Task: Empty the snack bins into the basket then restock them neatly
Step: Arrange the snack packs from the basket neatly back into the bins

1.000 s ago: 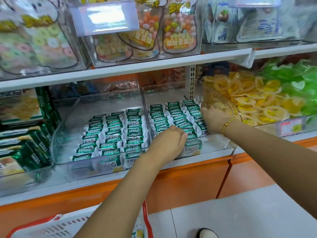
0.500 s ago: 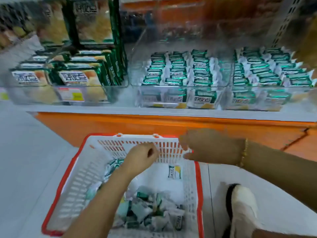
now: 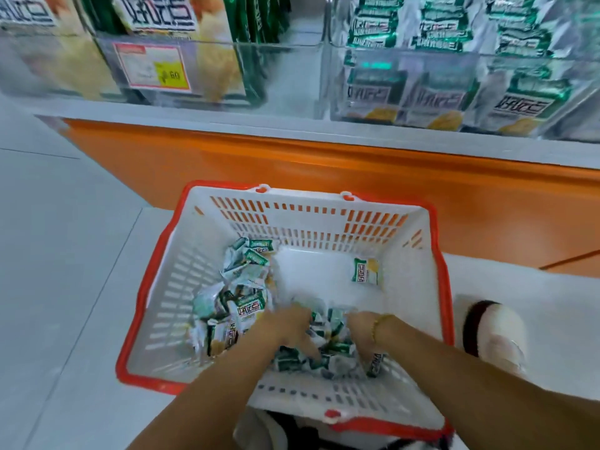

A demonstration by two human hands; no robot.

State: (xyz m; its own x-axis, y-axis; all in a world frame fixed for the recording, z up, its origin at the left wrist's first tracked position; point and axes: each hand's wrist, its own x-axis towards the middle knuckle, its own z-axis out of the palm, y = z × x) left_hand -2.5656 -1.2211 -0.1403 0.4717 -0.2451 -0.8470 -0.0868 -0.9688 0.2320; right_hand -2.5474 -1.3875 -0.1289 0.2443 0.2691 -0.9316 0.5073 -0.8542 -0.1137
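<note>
**Two hands deep in a basket of snack packets, below a shop shelf**

A rectangular plastic basket (image 3: 308,222) stands on the floor, seen from above. It has white walls pierced with rows of slots and a glossy red rim. A crinkled heap of small snack packets (image 3: 233,303) in shiny green and white foil lies in its left and near parts. One packet (image 3: 365,271) lies flat and apart on the smooth white bottom.

The left hand (image 3: 285,324) and the right hand (image 3: 360,331) are side by side, fingers pointing down and buried in the heap. Motion blur hides whether they have closed around any packets. A thin gold bracelet (image 3: 378,323) circles the right wrist.

Above, clear hard-plastic bins sit on a white shelf (image 3: 292,131). The right bin (image 3: 406,60) holds tidy rows of the same packets. The left bin (image 3: 285,69) holds larger green bags and carries a price label (image 3: 152,66). An orange panel (image 3: 324,170) runs beneath the shelf. The floor (image 3: 65,254) is pale grey tile. A white shoe (image 3: 500,332) rests just right of the basket.
</note>
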